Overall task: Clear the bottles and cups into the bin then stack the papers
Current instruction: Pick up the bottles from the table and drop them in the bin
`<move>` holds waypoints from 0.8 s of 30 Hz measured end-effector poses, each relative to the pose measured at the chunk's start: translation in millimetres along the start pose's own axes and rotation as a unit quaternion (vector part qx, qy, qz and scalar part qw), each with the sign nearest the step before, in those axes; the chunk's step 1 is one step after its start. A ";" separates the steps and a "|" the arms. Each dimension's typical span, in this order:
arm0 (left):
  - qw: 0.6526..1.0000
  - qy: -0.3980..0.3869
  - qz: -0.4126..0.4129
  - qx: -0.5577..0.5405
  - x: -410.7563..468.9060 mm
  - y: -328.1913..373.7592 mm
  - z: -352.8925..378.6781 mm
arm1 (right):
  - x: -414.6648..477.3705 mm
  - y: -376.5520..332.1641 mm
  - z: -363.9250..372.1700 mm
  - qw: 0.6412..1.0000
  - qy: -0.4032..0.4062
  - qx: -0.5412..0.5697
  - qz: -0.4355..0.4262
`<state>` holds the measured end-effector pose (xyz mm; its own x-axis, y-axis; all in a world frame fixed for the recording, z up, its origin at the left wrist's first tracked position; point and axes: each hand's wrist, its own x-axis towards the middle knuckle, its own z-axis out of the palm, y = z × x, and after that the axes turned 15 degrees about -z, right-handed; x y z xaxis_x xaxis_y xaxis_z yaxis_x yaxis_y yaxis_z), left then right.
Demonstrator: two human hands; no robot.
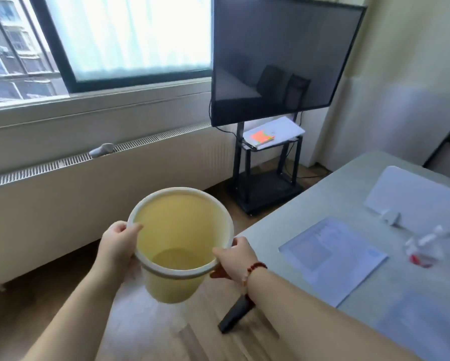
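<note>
You've got the yellow bin (179, 246) up off the floor, gripped by both hands at the rim.

Your left hand (118, 242) is closed on the near-left edge with the thumb hooked inside, and your right hand (235, 257) clamps the right edge beside the grey table (297, 204). On the table sit papers (333, 256) and a blurry clear bottle (424, 246) off to the right; the bin looks empty.

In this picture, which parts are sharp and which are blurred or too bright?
Head view: the yellow bin and both hands, left and right, are fairly sharp; the plastic bottle on the table is smeared by blur; the window is overexposed; wide-angle distortion bends the radiator.
</note>
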<state>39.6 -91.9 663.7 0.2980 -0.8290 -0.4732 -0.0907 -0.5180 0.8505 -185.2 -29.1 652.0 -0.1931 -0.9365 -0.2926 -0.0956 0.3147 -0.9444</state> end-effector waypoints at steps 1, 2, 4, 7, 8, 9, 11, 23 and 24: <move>1.000 -0.008 0.021 -0.013 -13.3 14.2 6.9 | -7.5 -11.7 -12.4 1.000 0.013 0.011 -0.009; 0.999 -0.021 0.043 -0.024 -27.3 27.8 15.9 | -13.7 -20.4 -26.5 0.999 0.031 0.025 -0.023; 0.995 -0.052 0.082 -0.037 -53.9 49.2 36.0 | -24.6 -32.2 -54.9 0.996 0.068 0.049 -0.040; 0.986 -0.117 0.108 -0.047 -94.2 66.9 77.3 | -42.1 -38.5 -110.2 0.989 0.121 0.058 -0.057; 0.983 -0.138 0.112 -0.050 -105.6 68.4 93.4 | -47.8 -37.2 -130.7 0.987 0.137 0.052 -0.063; 0.980 -0.155 0.114 -0.049 -115.4 67.7 108.5 | -53.3 -35.3 -149.6 0.985 0.152 0.042 -0.066; 0.976 -0.178 0.116 -0.044 -135.2 62.6 139.1 | -64.5 -30.0 -185.7 0.983 0.173 0.020 -0.058; 0.972 -0.196 0.114 -0.060 -216.0 44.6 264.2 | -63.1 19.3 -419.4 0.887 0.410 -0.210 0.018; 0.973 -0.191 0.117 -0.059 -218.7 44.9 270.3 | -57.7 22.5 -432.1 0.889 0.395 -0.231 0.031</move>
<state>-286.6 9.2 743.3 -0.0954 -0.9505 -0.2958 0.0030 -0.2974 0.9547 -598.1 98.7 712.5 -0.8202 -0.5714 0.0268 -0.4158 0.5634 -0.7139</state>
